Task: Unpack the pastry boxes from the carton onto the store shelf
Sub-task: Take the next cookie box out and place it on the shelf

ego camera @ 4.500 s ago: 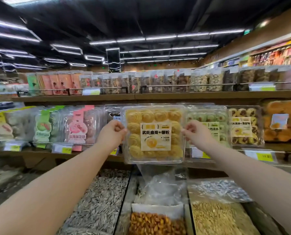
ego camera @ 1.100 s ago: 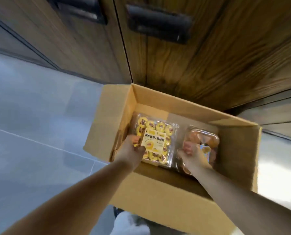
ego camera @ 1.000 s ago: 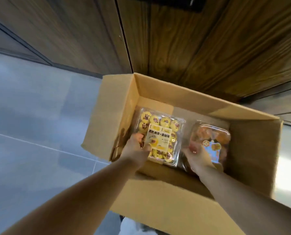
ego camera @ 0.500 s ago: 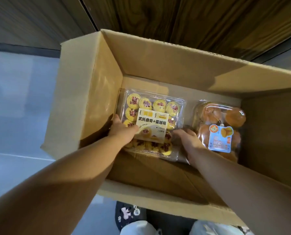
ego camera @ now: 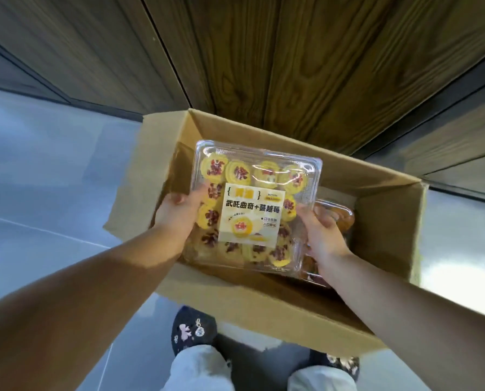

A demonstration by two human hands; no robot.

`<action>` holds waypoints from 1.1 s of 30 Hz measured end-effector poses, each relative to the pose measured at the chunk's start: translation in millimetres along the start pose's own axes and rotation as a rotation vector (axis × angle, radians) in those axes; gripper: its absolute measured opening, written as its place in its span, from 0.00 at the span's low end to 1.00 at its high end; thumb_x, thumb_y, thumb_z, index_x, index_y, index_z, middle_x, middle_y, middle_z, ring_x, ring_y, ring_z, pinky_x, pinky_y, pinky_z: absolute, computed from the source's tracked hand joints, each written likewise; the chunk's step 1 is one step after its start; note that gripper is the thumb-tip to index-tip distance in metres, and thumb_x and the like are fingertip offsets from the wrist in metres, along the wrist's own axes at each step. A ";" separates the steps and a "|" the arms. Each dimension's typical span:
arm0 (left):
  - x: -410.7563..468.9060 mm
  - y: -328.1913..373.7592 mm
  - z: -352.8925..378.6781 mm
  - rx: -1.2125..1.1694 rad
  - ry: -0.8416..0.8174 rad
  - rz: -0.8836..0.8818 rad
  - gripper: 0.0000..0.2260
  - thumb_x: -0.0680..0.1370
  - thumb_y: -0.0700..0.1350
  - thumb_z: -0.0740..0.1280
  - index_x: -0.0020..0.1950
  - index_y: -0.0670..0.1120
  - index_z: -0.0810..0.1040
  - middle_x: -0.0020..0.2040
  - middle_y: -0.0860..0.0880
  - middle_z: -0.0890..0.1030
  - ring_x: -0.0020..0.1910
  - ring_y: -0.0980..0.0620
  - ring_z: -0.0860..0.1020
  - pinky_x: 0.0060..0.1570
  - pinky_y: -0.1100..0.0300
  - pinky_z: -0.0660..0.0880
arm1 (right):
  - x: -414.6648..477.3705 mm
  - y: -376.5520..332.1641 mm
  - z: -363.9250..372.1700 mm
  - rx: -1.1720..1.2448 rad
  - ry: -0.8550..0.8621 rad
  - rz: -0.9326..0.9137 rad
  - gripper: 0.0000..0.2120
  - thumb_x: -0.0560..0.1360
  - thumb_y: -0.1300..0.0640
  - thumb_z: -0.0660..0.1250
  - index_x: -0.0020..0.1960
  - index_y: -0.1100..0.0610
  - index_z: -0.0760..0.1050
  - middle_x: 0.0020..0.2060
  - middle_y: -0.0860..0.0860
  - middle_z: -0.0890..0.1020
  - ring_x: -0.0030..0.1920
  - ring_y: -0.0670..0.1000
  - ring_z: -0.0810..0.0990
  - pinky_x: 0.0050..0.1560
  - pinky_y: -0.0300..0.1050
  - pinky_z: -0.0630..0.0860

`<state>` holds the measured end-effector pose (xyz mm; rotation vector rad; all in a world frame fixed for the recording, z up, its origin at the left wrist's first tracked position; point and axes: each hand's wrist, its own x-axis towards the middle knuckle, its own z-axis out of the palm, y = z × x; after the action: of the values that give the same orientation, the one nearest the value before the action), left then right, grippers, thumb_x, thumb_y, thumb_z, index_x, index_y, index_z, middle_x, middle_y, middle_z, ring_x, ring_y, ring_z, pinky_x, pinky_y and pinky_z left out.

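Item: clear plastic cookie box, yellow cookies with red fruit bits, cream label on the lid. Location: raised above the open carton, lid facing up and tilted slightly toward the camera; not yet on any shelf, and no shelf is in view. Hold: left hand closed on the box's left edge, thumb over the lid; right hand closed on the right edge, fingers wrapped under the rim. Remaining stock: a second box of brown buns lies in the carton's right half, partly hidden behind the right hand. Surroundings: carton stands on a grey tiled floor against wood-grain cabinet panels; two patterned shoes show at the near side. Handling note, as judgement: thin clamshell likely flexes, so press lightly at the edges, support from beneath, keep it level so the cookies do not slide, and clear the carton wall before turning toward the shelf.
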<state>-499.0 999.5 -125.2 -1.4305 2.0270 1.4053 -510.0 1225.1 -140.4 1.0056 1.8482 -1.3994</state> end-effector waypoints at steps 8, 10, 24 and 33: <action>-141.8 69.8 -22.6 -0.089 0.070 0.195 0.25 0.72 0.68 0.62 0.47 0.46 0.77 0.47 0.44 0.81 0.49 0.41 0.79 0.55 0.47 0.76 | -145.0 -51.4 -86.9 0.070 0.220 -0.289 0.15 0.77 0.46 0.64 0.42 0.57 0.68 0.32 0.51 0.75 0.33 0.50 0.72 0.29 0.35 0.70; -185.0 92.5 -38.2 -0.096 0.038 0.240 0.21 0.75 0.66 0.61 0.42 0.48 0.75 0.45 0.45 0.81 0.46 0.43 0.78 0.50 0.52 0.75 | -188.1 -62.3 -106.8 0.110 0.249 -0.350 0.16 0.77 0.45 0.63 0.41 0.57 0.67 0.32 0.51 0.73 0.33 0.51 0.72 0.33 0.43 0.69; -529.7 268.8 -217.9 -0.199 -0.089 0.752 0.27 0.73 0.69 0.59 0.43 0.45 0.76 0.38 0.46 0.74 0.37 0.49 0.73 0.38 0.54 0.71 | -547.6 -171.6 -245.1 0.321 0.524 -0.794 0.17 0.79 0.43 0.58 0.42 0.56 0.66 0.37 0.52 0.72 0.37 0.51 0.70 0.36 0.46 0.67; -693.6 340.1 -262.4 -0.345 -0.220 0.860 0.26 0.68 0.72 0.62 0.39 0.48 0.74 0.46 0.40 0.82 0.47 0.40 0.82 0.53 0.43 0.78 | -689.2 -215.9 -341.2 0.448 0.560 -0.969 0.18 0.79 0.43 0.57 0.49 0.59 0.69 0.39 0.51 0.75 0.38 0.49 0.73 0.35 0.44 0.70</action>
<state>-388.2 1179.1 662.9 -0.4054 2.4348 2.1965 -335.6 1376.6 624.2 0.7464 2.7064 -2.3430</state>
